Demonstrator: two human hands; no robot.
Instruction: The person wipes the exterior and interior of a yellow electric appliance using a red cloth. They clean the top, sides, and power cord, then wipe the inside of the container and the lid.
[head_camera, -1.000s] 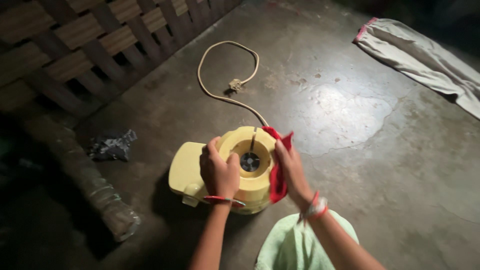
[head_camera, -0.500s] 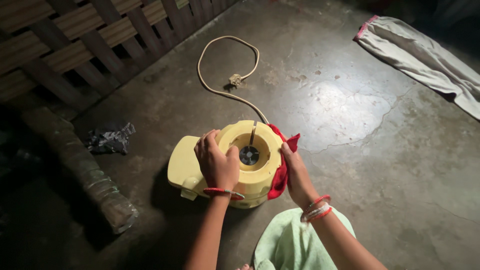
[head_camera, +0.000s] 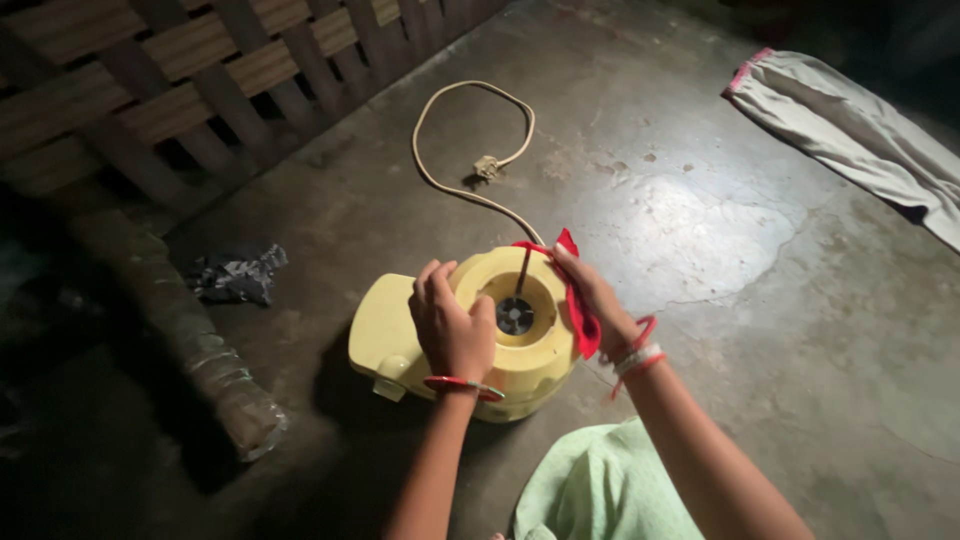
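a pale yellow appliance base (head_camera: 400, 335) is seen sitting on the concrete floor (head_camera: 760, 300), low in the middle of the view. its body is made up of a flat squarish section on one side and a raised round collar on the other. inside the collar a dark round drive fitting (head_camera: 515, 316) is visible at the bottom of a shallow well, and a narrow slot is cut through the far wall of the collar. a small knob-like bump is seen on the near lower edge of the squarish part. the plastic looks glossy under the light.

the left hand (head_camera: 452, 328) is laid over the near rim of the collar, fingers curled down on it and thumb at the inner edge, so the base is gripped and steadied. a red bangle is worn at that wrist.

the right hand (head_camera: 598, 298) is closed on a red cloth (head_camera: 580, 315), which is pressed against the far right side of the collar; one corner of it is poking up above the rim. bangles are worn at this wrist too.

a cream power cord (head_camera: 450, 180) is run from the back of the base in a loop across the floor, ending in a plug (head_camera: 488, 166). a crumpled dark wrapper (head_camera: 238, 274) lies near the left, a pale cloth (head_camera: 850, 130) well apart at the upper right, and a slatted wooden wall (head_camera: 200, 90) is seen beyond. light green fabric (head_camera: 600, 490) is seen at the bottom edge.
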